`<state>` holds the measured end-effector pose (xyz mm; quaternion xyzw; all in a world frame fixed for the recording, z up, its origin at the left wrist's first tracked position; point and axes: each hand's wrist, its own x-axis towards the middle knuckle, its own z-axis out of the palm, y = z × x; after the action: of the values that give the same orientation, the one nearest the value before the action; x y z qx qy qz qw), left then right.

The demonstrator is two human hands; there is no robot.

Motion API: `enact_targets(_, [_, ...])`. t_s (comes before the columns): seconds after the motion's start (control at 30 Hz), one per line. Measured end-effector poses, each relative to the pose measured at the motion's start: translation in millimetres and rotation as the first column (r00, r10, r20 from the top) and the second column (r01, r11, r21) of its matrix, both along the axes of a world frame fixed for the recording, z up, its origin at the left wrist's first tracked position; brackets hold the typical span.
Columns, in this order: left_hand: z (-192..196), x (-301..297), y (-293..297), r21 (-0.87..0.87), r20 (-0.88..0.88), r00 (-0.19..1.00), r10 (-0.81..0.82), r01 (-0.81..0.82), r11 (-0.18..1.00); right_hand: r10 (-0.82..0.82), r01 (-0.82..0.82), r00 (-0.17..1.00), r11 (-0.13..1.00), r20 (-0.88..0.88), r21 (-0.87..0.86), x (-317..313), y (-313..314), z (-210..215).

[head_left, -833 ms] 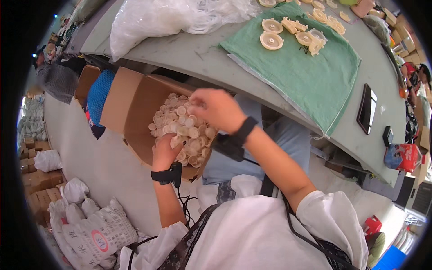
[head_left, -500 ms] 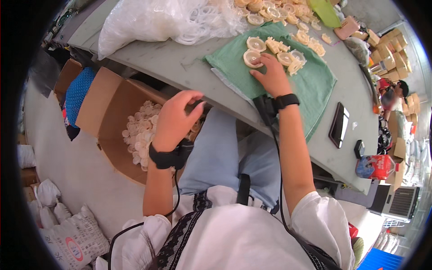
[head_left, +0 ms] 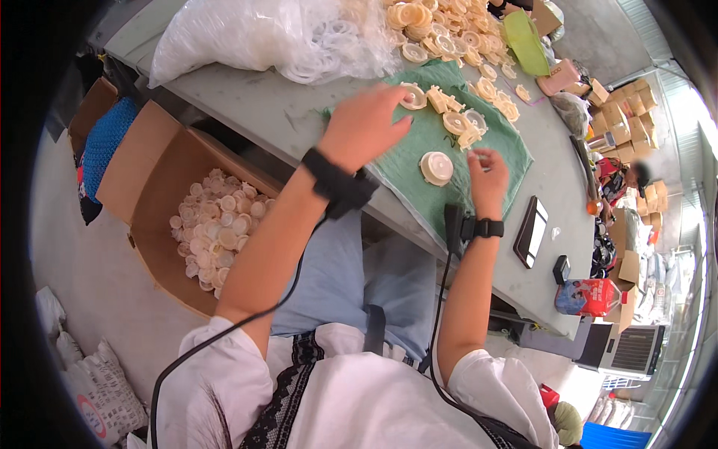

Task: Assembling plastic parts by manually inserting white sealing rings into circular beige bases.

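A green cloth (head_left: 419, 196) lies on the grey table (head_left: 262, 112) with several cream round plastic parts on it. My left hand (head_left: 364, 126) reaches over the cloth's far left corner, fingers spread, fingertips at a round cream ring (head_left: 413, 95). My right hand (head_left: 487, 174) hovers over the cloth's right side with fingers pinched together; whether a small pale piece sits between them is unclear. A round cream cap (head_left: 436, 168) lies on the cloth just left of it. Both wrists wear black bands with cables.
An open cardboard box (head_left: 161, 168) with several cream caps (head_left: 217, 232) stands on the floor at my left. A clear bag of white rings (head_left: 262, 34) and a heap of cream parts (head_left: 441, 34) lie further back. A black phone (head_left: 531, 232) lies on the table's right.
My left hand rose from the cardboard box to the green cloth. My right hand went from the box to the cloth and now sits further right. The view swung toward the table.
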<state>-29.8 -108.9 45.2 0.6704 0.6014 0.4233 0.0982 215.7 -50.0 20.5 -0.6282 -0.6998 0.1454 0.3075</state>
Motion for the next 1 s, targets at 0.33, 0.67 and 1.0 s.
enact_targets(0.33, [-29.1, -0.6, 99.5, -0.334, -0.296, 0.954, -0.039, -0.065, 0.940, 0.143, -0.104, 0.945, 0.984, -0.295, 0.146, 20.1, 46.0, -19.4])
enact_targets(0.67, [-28.2, 3.9, 73.9, -0.417, 0.482, 0.841, -0.247, 0.467, 0.780, 0.165, -0.215, 0.957, 0.956, 0.239, 0.199, 20.3, 7.0, -2.9])
enact_targets(1.0, [-32.1, 14.2, 56.4, -0.390, -0.291, 0.957, 0.003, -0.121, 0.913, 0.290, -0.288, 0.957, 0.953, -0.001, -0.095, 30.8, 7.0, 36.2])
